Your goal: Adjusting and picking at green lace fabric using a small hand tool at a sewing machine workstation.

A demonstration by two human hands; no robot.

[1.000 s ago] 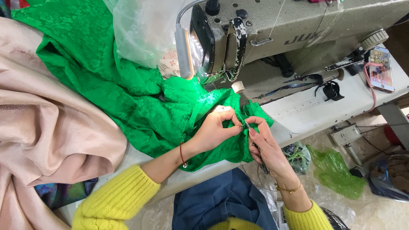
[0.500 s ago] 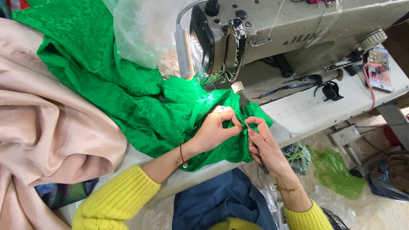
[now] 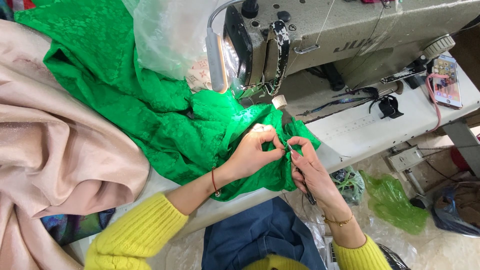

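Note:
A bright green patterned fabric [image 3: 125, 100] lies spread over the white sewing table [image 3: 370, 127] and runs under the needle area of a grey industrial sewing machine [image 3: 350, 35]. My left hand [image 3: 252, 152] pinches a fold of this fabric at its near edge. My right hand [image 3: 312, 170] holds a thin dark metal tool [image 3: 300, 172], its tip touching the fabric right beside my left fingertips. Both arms wear yellow knit sleeves.
A pale pink satin cloth [image 3: 60, 150] is heaped at the left. A clear plastic bag [image 3: 165, 35] lies behind the green fabric. A lit lamp [image 3: 217, 60] hangs by the machine head. A phone [image 3: 446, 80] lies at the table's right. A green plastic bag [image 3: 395, 200] is on the floor.

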